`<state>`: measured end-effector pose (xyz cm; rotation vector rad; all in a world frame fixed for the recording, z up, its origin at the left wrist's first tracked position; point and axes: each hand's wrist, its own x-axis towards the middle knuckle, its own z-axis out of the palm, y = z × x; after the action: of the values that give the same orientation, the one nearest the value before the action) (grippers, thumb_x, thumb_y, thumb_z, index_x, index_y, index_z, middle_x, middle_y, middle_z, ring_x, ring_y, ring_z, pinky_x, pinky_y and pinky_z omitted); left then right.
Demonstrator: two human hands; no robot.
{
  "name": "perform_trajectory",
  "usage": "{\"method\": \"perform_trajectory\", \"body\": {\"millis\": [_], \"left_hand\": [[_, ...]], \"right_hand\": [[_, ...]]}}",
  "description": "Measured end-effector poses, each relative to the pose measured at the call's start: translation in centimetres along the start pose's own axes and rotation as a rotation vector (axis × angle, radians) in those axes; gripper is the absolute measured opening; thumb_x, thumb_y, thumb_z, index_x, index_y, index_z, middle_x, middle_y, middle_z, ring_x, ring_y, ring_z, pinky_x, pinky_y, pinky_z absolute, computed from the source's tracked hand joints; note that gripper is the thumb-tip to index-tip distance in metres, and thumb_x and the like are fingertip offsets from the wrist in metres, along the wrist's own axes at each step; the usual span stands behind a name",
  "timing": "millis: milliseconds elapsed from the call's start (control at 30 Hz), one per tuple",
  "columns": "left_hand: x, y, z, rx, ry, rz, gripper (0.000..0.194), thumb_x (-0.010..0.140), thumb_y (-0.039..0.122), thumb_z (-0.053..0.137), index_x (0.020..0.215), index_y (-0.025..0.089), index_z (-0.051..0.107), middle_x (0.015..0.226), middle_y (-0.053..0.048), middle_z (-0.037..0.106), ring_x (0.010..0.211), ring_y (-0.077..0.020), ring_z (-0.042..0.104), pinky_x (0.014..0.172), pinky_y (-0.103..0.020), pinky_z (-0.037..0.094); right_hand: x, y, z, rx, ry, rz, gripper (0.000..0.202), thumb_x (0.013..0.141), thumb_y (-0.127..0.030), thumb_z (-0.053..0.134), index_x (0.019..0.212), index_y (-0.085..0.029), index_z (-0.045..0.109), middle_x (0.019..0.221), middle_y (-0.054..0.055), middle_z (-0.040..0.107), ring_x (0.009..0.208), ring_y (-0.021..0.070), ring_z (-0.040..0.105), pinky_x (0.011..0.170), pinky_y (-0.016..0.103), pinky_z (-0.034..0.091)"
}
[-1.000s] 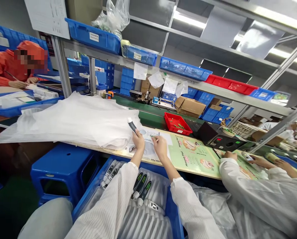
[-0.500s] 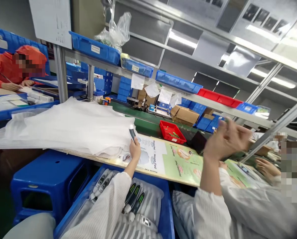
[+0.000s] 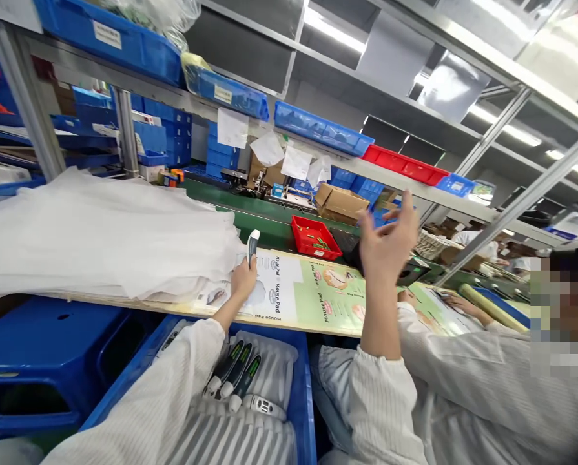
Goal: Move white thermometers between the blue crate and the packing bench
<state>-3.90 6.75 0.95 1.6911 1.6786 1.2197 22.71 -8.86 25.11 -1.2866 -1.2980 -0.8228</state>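
Device (image 3: 252,246) left to a single hand

Clock hours are counted from the left hand (image 3: 243,281), which is clenched around the lower part of the slim dark device; its white tip points up toward 1 o'clock. What has changed over the last second is the right hand (image 3: 388,242): it was close beside the left one above the printed mat (image 3: 286,287), and it is now raised well apart, a little above 3 o'clock, blurred, fingers spread, with nothing seen in its grasp. As I judge it, two-handed handling of the device is interrupted, and the left grip alone steadies it.

White sheets (image 3: 109,239) lie heaped at 9 o'clock. A red tray (image 3: 316,237) with small green pieces (image 3: 321,243) sits at 2. At 6 o'clock a blue bin (image 3: 306,400) bears three similar dark devices (image 3: 236,369), side by side over wrapped rows (image 3: 235,439). A co-worker's sleeve (image 3: 477,381) fills the space between 3 and 4.
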Motion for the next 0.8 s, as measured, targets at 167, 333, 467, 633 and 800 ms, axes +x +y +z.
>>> {"method": "perform_trajectory", "body": {"millis": [167,333,467,633,800], "left_hand": [[0.0,0.7,-0.1,0.116,-0.052,-0.018,0.061,0.116,0.059,0.024,0.123,0.021,0.071,0.106,-0.019,0.083,0.107,-0.0405,0.078,0.091,-0.045,0.055],[0.0,1.3,-0.1,0.256,-0.143,0.025,0.062,0.116,0.059,0.023,0.118,0.020,0.071,0.106,-0.019,0.083,0.105,-0.0401,0.079,0.089,-0.044,0.055],[-0.1,1.4,0.2,0.410,-0.202,0.070,0.058,0.116,0.056,0.027,0.124,0.019,0.071,0.107,-0.021,0.083,0.105,-0.0420,0.080,0.088,-0.044,0.056],[-0.3,1.6,0.4,0.577,-0.285,0.129,0.061,0.114,0.056,0.027,0.143,0.019,0.065,0.108,-0.019,0.084,0.105,-0.0423,0.081,0.088,-0.045,0.058],[0.2,1.3,0.9,0.640,-0.336,0.131,0.064,0.112,0.057,0.022,0.149,0.020,0.059,0.104,-0.019,0.085,0.102,-0.0439,0.081,0.087,-0.048,0.059]], "right_hand": [[-12.4,3.8,2.7,0.089,-0.273,0.392,0.069,0.098,-0.067,0.070,0.150,-0.023,0.058,0.090,0.000,0.061,0.070,0.0189,0.055,0.066,0.030,0.043],[-23.5,7.7,4.9,0.022,-0.716,0.614,0.026,0.104,-0.053,0.057,0.102,-0.030,0.070,0.077,0.004,0.064,0.073,0.0280,0.061,0.061,0.034,0.032],[-24.3,8.4,6.2,-0.010,-0.746,0.641,0.015,0.103,-0.045,0.063,0.103,-0.032,0.068,0.071,0.001,0.063,0.071,0.0264,0.060,0.065,0.033,0.032],[-20.6,12.0,7.1,0.020,-0.722,0.675,0.019,0.097,-0.043,0.072,0.087,-0.027,0.069,0.061,-0.002,0.057,0.062,0.0231,0.057,0.065,0.034,0.043],[-8.6,23.2,5.6,-0.121,-0.387,0.751,0.029,0.104,-0.044,0.056,0.096,-0.023,0.075,0.089,0.009,0.074,0.084,0.0287,0.068,0.080,0.041,0.053]]}}
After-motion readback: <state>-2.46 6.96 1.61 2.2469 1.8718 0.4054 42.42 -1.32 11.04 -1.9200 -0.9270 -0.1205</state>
